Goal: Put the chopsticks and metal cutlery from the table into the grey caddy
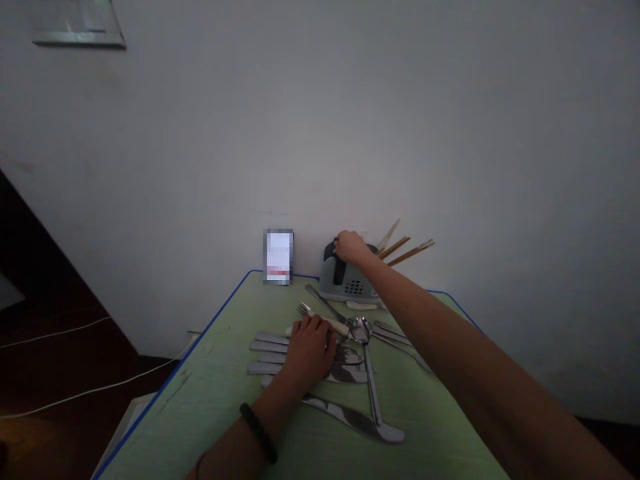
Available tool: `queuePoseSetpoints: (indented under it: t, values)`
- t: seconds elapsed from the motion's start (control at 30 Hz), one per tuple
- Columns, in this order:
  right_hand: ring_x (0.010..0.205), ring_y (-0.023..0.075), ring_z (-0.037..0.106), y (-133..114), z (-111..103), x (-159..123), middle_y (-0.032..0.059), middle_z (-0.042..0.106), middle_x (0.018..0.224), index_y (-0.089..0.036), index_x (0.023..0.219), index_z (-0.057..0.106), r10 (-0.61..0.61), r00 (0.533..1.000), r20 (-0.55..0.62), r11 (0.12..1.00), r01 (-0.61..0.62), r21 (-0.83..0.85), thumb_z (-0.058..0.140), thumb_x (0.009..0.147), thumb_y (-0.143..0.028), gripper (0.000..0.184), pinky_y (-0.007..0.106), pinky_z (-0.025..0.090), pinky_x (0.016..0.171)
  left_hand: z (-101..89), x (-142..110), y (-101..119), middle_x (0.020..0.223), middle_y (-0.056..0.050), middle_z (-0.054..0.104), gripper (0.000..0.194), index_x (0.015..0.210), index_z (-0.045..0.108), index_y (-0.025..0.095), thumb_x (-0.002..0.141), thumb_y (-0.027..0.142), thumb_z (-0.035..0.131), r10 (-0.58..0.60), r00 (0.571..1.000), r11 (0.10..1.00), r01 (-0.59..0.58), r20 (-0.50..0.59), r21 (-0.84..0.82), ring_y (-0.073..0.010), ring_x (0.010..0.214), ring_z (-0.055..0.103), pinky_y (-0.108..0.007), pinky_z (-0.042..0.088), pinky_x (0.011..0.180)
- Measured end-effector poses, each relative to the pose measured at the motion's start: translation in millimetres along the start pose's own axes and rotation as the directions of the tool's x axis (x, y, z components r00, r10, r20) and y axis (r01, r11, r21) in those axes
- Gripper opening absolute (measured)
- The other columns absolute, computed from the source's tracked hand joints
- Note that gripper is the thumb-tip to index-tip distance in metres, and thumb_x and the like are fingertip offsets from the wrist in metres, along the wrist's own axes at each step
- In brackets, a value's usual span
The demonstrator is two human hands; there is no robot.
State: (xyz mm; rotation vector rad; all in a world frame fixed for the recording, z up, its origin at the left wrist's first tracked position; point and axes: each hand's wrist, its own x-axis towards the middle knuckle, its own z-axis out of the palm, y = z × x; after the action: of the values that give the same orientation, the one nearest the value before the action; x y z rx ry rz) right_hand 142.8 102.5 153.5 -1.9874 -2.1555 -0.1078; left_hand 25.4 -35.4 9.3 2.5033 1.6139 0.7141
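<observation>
Here, shiny cutlery (361, 330) lies under the left hand (312, 343), the right hand (351, 246) at a perforated caddy (351, 285) (can't tell either grip).

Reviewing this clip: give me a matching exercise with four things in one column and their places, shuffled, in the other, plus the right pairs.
Things:
1. left hand
2. right hand
3. wooden chopsticks
4. lit screen

Places:
A. at the top of the grey holder
B. upright at the table's far edge, left of the holder
C. jutting up to the right of the other hand
D. over the spread cutlery

Pairs: 1-D, 2-A, 3-C, 4-B
</observation>
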Motion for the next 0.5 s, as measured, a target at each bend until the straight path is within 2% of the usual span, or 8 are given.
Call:
queuePoseSetpoints:
  t: [0.17, 0.3, 0.4, 0.5]
  values:
    - [0.102, 0.0253, 0.062, -1.8, 8.0, 8.7, 0.0225, 0.065, 0.109, -0.007, 0.105, 0.064, 0.035, 0.999, 0.024, 0.999, -0.035, 0.02, 0.05, 0.084, -0.019, 0.028, 0.03, 0.047, 0.082, -3.1, 0.2, 2.4, 0.098, -0.006, 0.061, 0.018, 0.091, 0.061, 0.018, 0.087, 0.022, 0.044, -0.025, 1.0, 1.0, 0.026, 0.016, -0.017, -0.0245, 0.099, 0.052, -0.039, 0.037, 0.087]
    - [0.098, 0.0268, 0.063, -3.9, 10.0, 5.9, 0.0238, 0.065, 0.105, -0.005, 0.1, 0.066, 0.007, 1.0, 0.002, 0.998, -0.007, 0.063, 0.05, 0.083, -0.014, 0.025, 0.032, 0.047, 0.08, -3.4, 0.0, 2.0, 0.1, -0.006, 0.061, 0.018, 0.093, 0.061, 0.019, 0.087, 0.023, 0.044, -0.023, 0.999, 1.0, 0.024, 0.025, -0.02, -0.0238, 0.098, 0.052, -0.039, 0.037, 0.088]
    - [0.1, 0.0262, 0.061, -5.3, 4.8, -9.8, 0.0233, 0.065, 0.105, -0.004, 0.103, 0.063, -0.053, 0.995, -0.083, 0.992, 0.062, 0.109, 0.045, 0.084, -0.01, 0.027, 0.035, 0.044, 0.086, -2.0, 0.3, 0.6, 0.1, -0.006, 0.061, 0.019, 0.093, 0.061, 0.018, 0.087, 0.023, 0.044, -0.015, 1.0, 1.0, 0.015, 0.027, 0.0, -0.0242, 0.098, 0.052, -0.039, 0.037, 0.087]
    - [0.11, 0.0218, 0.054, -3.1, 2.6, -45.6, 0.0187, 0.061, 0.115, -0.006, 0.118, 0.054, -0.14, 0.962, -0.235, 0.969, 0.182, 0.166, 0.039, 0.087, -0.011, 0.035, 0.035, 0.037, 0.098, -1.1, 0.6, -0.2, 0.099, -0.007, 0.062, 0.019, 0.092, 0.061, 0.018, 0.087, 0.023, 0.044, -0.01, 1.0, 1.0, 0.01, 0.029, 0.015, -0.025, 0.098, 0.051, -0.04, 0.038, 0.086]
